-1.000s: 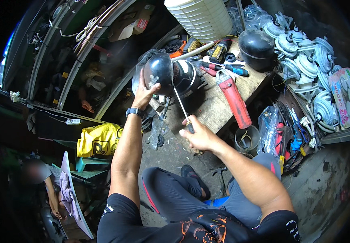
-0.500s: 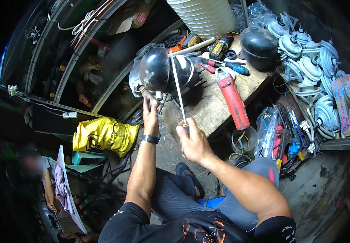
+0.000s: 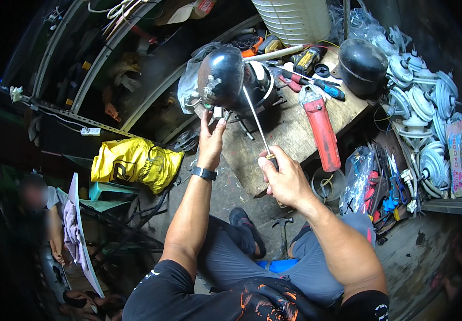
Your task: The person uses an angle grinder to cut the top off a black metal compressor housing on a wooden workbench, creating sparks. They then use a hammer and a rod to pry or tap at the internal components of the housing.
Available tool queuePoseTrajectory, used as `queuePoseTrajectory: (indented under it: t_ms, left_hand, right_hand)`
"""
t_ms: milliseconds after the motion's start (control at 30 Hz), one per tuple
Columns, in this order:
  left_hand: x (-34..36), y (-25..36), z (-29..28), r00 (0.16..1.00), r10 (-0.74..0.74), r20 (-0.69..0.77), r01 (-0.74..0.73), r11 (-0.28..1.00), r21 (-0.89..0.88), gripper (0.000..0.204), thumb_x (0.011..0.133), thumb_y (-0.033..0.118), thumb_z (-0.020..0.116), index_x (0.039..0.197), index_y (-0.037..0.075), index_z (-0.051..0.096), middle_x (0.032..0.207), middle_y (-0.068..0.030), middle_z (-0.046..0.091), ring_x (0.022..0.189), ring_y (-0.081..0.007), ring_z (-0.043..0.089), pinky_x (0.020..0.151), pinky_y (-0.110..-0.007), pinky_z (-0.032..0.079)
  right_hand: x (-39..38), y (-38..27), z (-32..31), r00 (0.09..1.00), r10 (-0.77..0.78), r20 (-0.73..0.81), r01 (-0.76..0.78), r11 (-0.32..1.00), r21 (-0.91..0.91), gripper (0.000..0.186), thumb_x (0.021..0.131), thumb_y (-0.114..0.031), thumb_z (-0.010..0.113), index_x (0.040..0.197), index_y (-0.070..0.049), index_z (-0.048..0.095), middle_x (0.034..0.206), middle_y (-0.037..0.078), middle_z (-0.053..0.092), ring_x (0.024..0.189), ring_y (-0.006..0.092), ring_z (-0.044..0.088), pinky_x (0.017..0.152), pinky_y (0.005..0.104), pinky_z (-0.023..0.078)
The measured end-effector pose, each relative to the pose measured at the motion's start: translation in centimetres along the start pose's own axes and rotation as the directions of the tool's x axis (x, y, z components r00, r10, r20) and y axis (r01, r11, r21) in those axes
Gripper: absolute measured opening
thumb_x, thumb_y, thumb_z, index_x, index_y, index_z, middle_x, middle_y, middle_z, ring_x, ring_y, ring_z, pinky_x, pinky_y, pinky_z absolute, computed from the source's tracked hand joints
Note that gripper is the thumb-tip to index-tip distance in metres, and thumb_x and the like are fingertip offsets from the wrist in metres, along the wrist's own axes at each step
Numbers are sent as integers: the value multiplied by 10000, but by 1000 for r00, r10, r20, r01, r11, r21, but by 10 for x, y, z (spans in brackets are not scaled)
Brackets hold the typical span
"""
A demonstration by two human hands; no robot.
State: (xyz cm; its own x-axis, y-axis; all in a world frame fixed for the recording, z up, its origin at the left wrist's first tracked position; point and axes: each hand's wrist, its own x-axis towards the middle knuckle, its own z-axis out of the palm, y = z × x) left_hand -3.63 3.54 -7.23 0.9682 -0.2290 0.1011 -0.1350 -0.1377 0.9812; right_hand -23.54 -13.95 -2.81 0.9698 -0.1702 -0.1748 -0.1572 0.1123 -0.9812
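Note:
A black, dome-ended metal housing (image 3: 222, 77), like a compressor shell, lies on its side on the wooden bench (image 3: 252, 166). Its dome faces left, with scuffed bare patches. My right hand (image 3: 289, 182) is closed round the handle of a long screwdriver (image 3: 256, 119); the shaft's tip meets the seam behind the dome. Under the dome's near edge, my left hand (image 3: 211, 140) reaches up with fingers stretched and apart, touching or almost touching the shell by a short metal stub. The exact contact there is hard to make out.
A red angle grinder (image 3: 321, 128), a second black dome (image 3: 363, 67) and a blue-handled screwdriver (image 3: 330, 90) lie on the bench. Pale metal parts (image 3: 421, 104) pile at right. A hammer (image 3: 282, 235) is between my feet; a yellow bag (image 3: 135, 165) sits left. Another person is far left.
The screwdriver's tip has shifted from across the dome to the seam behind it. The gap between dome and body looks wider. The whole view has also shifted slightly.

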Motion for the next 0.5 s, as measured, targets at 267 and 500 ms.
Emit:
queuePoseTrajectory:
  t_ms: [267,500]
  left_hand:
    - [1,-2,-3,999,5,-41,-3,999,32,809,956,269,739,1599,43,303,1543,-191,456,1396,-265,469,1139,-380,403]
    - [-3,-2,-5,986,163,28,-163,936,312,806,945,365,727,1578,41,346,1612,-250,356,1521,-353,328,1241,-429,271]
  right_hand:
    - [1,5,10,997,57,55,-65,985,160,245,1074,-302,542,1161,-73,547,715,18,560,502,103,574,442,263,464]
    - [9,18,15,1000,22,-12,-19,987,159,307,1096,-356,504,1192,-64,526,742,13,535,483,93,531,430,241,454]
